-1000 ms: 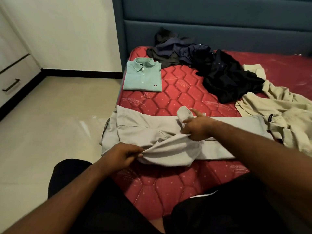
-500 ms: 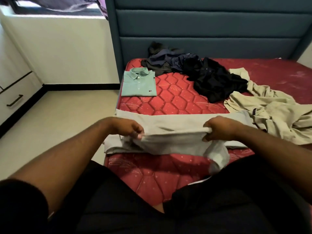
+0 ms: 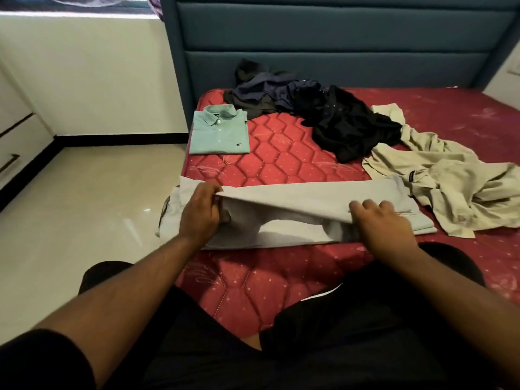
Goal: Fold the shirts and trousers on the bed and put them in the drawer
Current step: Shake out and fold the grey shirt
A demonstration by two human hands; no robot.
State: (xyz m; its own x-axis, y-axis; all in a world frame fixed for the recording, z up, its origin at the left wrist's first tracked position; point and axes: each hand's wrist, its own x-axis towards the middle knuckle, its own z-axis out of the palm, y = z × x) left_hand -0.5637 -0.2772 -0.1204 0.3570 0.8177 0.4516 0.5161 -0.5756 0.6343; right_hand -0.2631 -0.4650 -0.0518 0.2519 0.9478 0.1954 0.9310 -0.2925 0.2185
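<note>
Light grey trousers lie stretched across the near edge of the red mattress. My left hand grips the lifted upper leg near its left end. My right hand holds the same layer near the right end, raised off the lower leg. A folded mint-green shirt lies flat at the mattress's far left. Crumpled dark clothes are heaped by the headboard. Beige trousers lie rumpled at the right.
A white drawer unit with a dark handle stands against the left wall, shut. Glossy tiled floor spreads left of the bed. The blue padded headboard rises behind. My legs in black shorts rest on the mattress's near edge.
Both hands have carried the upper trouser leg farther away from me, over the lower leg. The loose end that hung down near my right hand is now tucked under.
</note>
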